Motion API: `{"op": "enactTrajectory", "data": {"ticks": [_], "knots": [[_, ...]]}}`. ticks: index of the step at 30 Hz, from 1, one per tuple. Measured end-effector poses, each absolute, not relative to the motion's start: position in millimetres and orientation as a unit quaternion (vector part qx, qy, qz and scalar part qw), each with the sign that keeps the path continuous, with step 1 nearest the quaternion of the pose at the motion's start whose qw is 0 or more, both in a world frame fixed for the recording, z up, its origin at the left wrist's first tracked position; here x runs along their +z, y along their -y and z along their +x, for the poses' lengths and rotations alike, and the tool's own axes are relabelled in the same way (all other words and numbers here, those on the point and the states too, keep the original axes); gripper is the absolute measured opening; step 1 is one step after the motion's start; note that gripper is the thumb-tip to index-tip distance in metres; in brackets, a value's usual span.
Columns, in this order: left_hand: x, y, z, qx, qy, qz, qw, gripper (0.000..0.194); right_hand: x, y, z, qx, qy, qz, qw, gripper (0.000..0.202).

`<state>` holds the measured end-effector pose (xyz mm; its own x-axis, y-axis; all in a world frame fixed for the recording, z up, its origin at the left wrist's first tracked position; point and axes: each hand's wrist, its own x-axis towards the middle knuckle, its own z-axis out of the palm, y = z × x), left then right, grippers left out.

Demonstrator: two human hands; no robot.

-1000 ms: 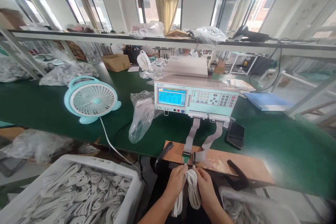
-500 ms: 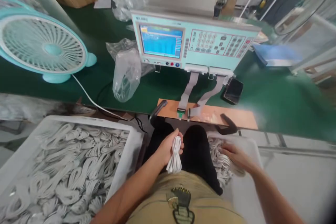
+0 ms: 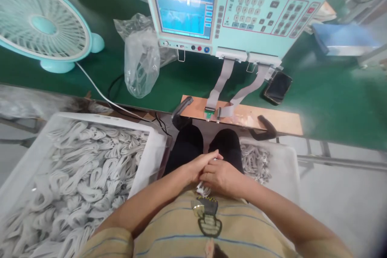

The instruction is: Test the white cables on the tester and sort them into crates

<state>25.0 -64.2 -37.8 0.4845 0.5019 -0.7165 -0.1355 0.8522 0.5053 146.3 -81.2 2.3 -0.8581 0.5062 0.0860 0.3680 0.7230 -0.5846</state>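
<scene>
A coiled white cable point(image 3: 203, 189) pokes out below my two hands, close to my shirt. My left hand point(image 3: 198, 166) is closed around it, partly covered by the other hand. My right hand point(image 3: 222, 175) lies over the bundle with its fingers curled against my left hand. Most of the coil is hidden between them. In front, two flat grey ribbon cables point(image 3: 218, 88) hang from the tester point(image 3: 193, 12) to small connectors on an orange board point(image 3: 260, 119).
A large white bin point(image 3: 155, 149) of coiled cables stands at left, a smaller white bin point(image 3: 286, 165) with more coils at right. On the green table point(image 3: 326, 105) are a fan point(image 3: 44, 24), a plastic bag point(image 3: 142, 62), a phone point(image 3: 277, 87) and a blue packet point(image 3: 341, 38).
My right hand has come from the right bin to my left hand and now covers the cable coil. The view has tilted down and closer to the table.
</scene>
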Motion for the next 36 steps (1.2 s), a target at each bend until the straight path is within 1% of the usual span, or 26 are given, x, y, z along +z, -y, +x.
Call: {"op": "enactTrajectory", "data": {"ticks": [2,4,7,9,11,13,14,17,19,22,28,30,34,36], "knots": [[-38,73,20,0.126,-0.428,0.132,0.885,0.039,-1,82,150,0.301,0.920,-0.231,0.094,0.016],[-36,80,13,0.137,-0.407,0.138,0.892,0.039,-7,84,155,0.317,0.916,-0.233,0.083,0.015],[-31,91,-2,0.191,-0.431,0.287,0.834,0.034,-19,89,164,0.354,0.887,-0.281,0.092,0.017],[-32,95,-11,0.195,-0.448,0.381,0.785,0.036,-26,93,167,0.373,0.859,-0.333,0.109,0.019],[-35,94,-17,0.185,-0.464,0.415,0.761,0.030,-29,92,167,0.376,0.832,-0.381,0.145,0.021],[-38,86,-17,0.182,-0.484,0.400,0.757,0.023,-28,85,165,0.371,0.794,-0.436,0.207,0.023],[-38,79,-15,0.188,-0.491,0.391,0.756,0.023,-27,78,164,0.371,0.767,-0.464,0.241,0.023],[-29,57,-6,0.254,-0.489,0.399,0.733,0.024,-21,54,160,0.368,0.686,-0.532,0.333,0.023],[-19,43,2,0.319,-0.481,0.424,0.698,0.023,-18,40,158,0.367,0.648,-0.552,0.375,0.023],[-5,28,11,0.362,-0.477,0.468,0.650,0.022,-21,27,156,0.385,0.602,-0.568,0.408,0.025],[-1,15,13,0.344,-0.475,0.583,0.563,0.014,-31,20,152,0.419,0.548,-0.584,0.428,0.025],[-4,14,13,0.344,-0.481,0.579,0.562,0.014,-31,18,151,0.422,0.543,-0.583,0.433,0.024],[-14,12,13,0.366,-0.485,0.499,0.618,0.019,-31,15,151,0.424,0.532,-0.585,0.442,0.024],[-19,12,14,0.393,-0.484,0.453,0.637,0.018,-31,13,150,0.428,0.529,-0.584,0.443,0.024]]}}
